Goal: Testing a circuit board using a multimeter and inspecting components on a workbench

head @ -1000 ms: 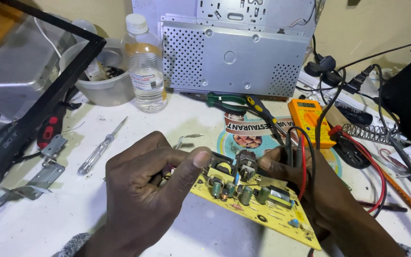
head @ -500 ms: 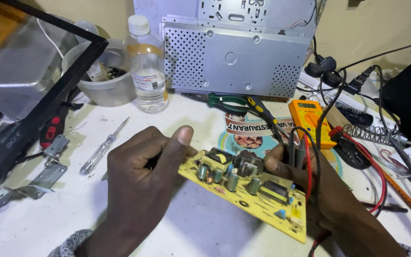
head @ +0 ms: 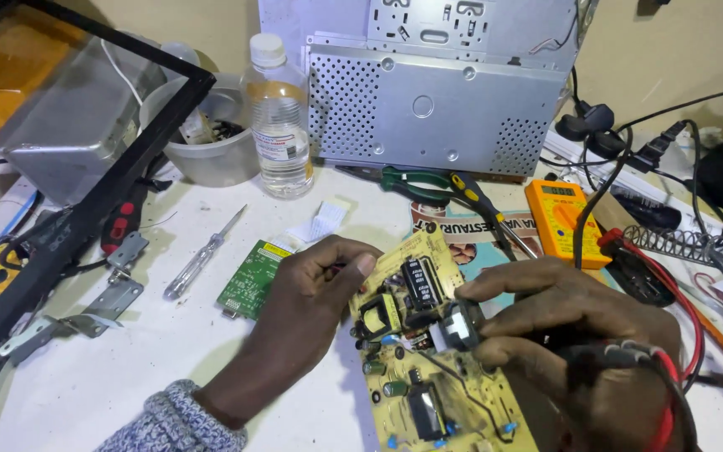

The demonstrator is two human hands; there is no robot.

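A yellow circuit board [head: 428, 377] with capacitors and a transformer lies tilted on the white table. My left hand [head: 311, 297] grips the board's left edge, thumb on its upper corner. My right hand [head: 571, 335] rests over the board's right side, its fingers pinching a dark round component near the middle. Red and black probe leads [head: 671, 368] run across the back of my right hand. A small green circuit board [head: 251, 279] lies flat just left of my left hand.
A clear-handled screwdriver [head: 202, 255] lies at the left. A plastic water bottle [head: 279, 117] and a bowl [head: 211, 155] stand at the back. Green pliers [head: 416, 180], an orange multimeter [head: 556, 209], a grey metal chassis [head: 437, 109] and a black monitor frame [head: 85, 209] surround the work.
The yellow board has been turned from lying crosswise to lengthwise toward me. My left hand shifted to its left edge, uncovering the green board. My right hand moved onto the board's components.
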